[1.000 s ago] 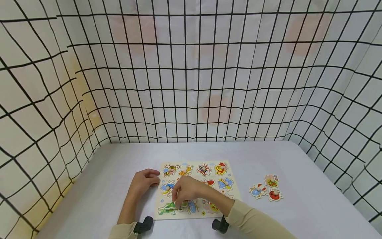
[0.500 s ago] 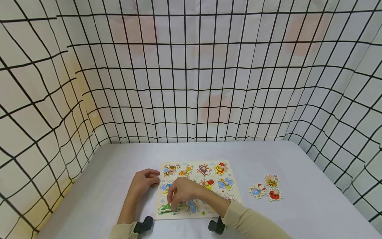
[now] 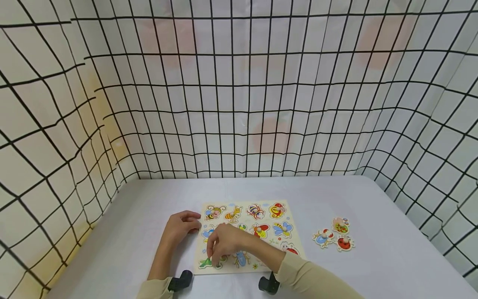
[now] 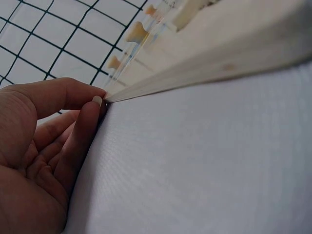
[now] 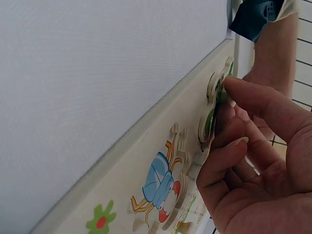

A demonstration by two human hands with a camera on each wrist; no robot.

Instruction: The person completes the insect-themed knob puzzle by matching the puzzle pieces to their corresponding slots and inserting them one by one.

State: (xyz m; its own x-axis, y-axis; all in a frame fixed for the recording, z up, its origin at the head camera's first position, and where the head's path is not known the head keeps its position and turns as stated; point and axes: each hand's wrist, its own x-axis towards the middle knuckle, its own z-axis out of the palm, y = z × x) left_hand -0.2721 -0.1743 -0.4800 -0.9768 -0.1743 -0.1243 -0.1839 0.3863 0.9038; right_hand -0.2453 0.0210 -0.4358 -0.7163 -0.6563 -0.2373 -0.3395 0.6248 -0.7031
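A wooden peg puzzle board (image 3: 300, 251) with insect pictures lies flat on the table. At its left edge, my left hand (image 3: 181, 226) rests with thumb and index fingertips touching the rim; in the left wrist view those fingertips meet at the board's side (image 4: 204, 73). My right hand (image 3: 228, 241) reaches across the front left corner and pinches a green grasshopper puzzle piece (image 3: 205, 263). In the right wrist view the piece (image 5: 209, 117) sits slightly raised and tilted over the board, partly hidden by the fingers. A blue beetle picture (image 5: 158, 178) shows beside it in a recess.
Three loose pieces lie together right of the board: a blue-winged insect (image 3: 323, 238), a flowery spotted one (image 3: 340, 225) and a red ladybug (image 3: 344, 243). Several insect pieces with knobs, such as a spider (image 3: 255, 211), sit on the board. Black-grid white walls (image 3: 239, 99) surround the table.
My right hand has shifted slightly left, with the grasshopper piece, over the board's front left corner. My left hand stays at the board's edge.
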